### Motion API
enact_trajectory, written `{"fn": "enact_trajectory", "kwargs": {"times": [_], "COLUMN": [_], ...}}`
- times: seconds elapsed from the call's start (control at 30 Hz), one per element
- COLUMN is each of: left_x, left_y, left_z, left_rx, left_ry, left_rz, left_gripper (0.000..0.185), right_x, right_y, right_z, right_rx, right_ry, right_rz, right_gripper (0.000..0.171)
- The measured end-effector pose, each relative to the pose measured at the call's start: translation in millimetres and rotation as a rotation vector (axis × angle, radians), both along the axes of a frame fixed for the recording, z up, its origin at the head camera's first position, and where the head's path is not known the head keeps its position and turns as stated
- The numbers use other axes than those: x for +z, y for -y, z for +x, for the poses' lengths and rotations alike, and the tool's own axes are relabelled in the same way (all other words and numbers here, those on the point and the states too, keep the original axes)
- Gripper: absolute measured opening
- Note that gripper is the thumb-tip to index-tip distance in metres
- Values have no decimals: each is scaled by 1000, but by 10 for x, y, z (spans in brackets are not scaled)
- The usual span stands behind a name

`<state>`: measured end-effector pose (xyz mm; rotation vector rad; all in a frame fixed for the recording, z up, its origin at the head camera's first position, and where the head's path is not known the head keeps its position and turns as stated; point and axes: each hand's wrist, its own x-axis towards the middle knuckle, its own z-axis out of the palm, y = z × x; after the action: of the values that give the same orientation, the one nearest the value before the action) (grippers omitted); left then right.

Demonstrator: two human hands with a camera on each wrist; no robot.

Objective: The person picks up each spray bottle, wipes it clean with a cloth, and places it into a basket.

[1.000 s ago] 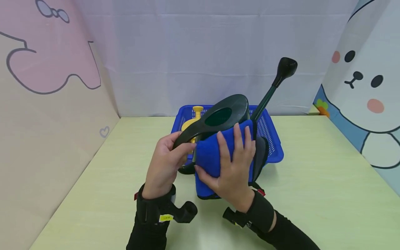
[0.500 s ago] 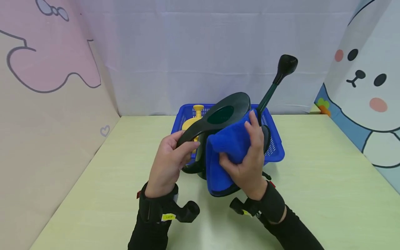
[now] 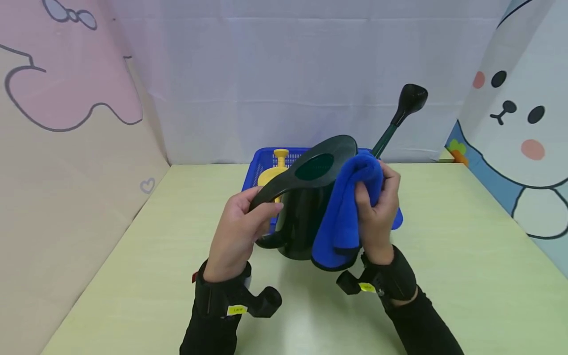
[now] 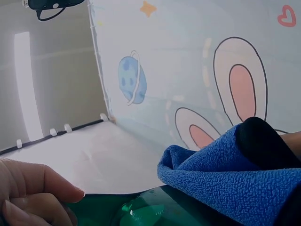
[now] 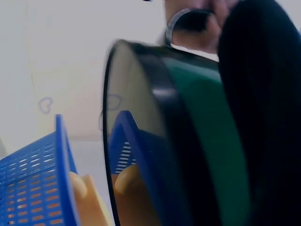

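A dark green watering can (image 3: 306, 207) stands on the pale green table (image 3: 466, 256), its long spout (image 3: 401, 111) rising to the upper right. My left hand (image 3: 241, 229) grips the can's curved handle (image 3: 270, 190) on the left. My right hand (image 3: 377, 207) grips a blue cloth (image 3: 348, 212) bunched against the can's right side near the rim. In the left wrist view the blue cloth (image 4: 235, 174) lies over the green can top (image 4: 141, 209), with my left thumb (image 4: 40, 186) at the lower left. The right wrist view looks along the can's rim (image 5: 155, 132).
A blue mesh basket (image 3: 262, 167) sits right behind the can and holds a yellow watering can (image 3: 275, 170); basket (image 5: 33, 188) also shows in the right wrist view. Cartoon-printed panels wall in the table on the left, back and right.
My right hand slid the cloth from the can's front face up and around to its right side and bunched it. The left hand kept hold of the handle.
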<state>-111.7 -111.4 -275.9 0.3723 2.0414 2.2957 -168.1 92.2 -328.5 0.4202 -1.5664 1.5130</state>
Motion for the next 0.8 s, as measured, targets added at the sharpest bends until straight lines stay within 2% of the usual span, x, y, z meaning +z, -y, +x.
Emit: {"fn": "enact_trajectory", "kwargs": {"times": [0.13,0.37,0.53,0.7,0.8], "left_x": [-3,-12,-14,-14,-14], "left_y": [2,2,-12,-10,-3], "left_z": [-43,-55,-57,-64,-67], "left_rx": [5,24,38,62,78], "left_ry": [3,-14,-9,4,9], "left_rz": [-1,16,24,21,19], "left_gripper": [17,17,15,15,15], "right_x": [-34,-130,-239,-306,-285], "right_y": [86,274,445,535,510], "right_z": [27,143,223,277,276], "right_rx": [-99,-241,-354,-367,-327], "right_ry": [-23,-53,-177,-258,-252], "right_rz": [113,386,552,734,770], "right_gripper": [61,80,81,82,81]}}
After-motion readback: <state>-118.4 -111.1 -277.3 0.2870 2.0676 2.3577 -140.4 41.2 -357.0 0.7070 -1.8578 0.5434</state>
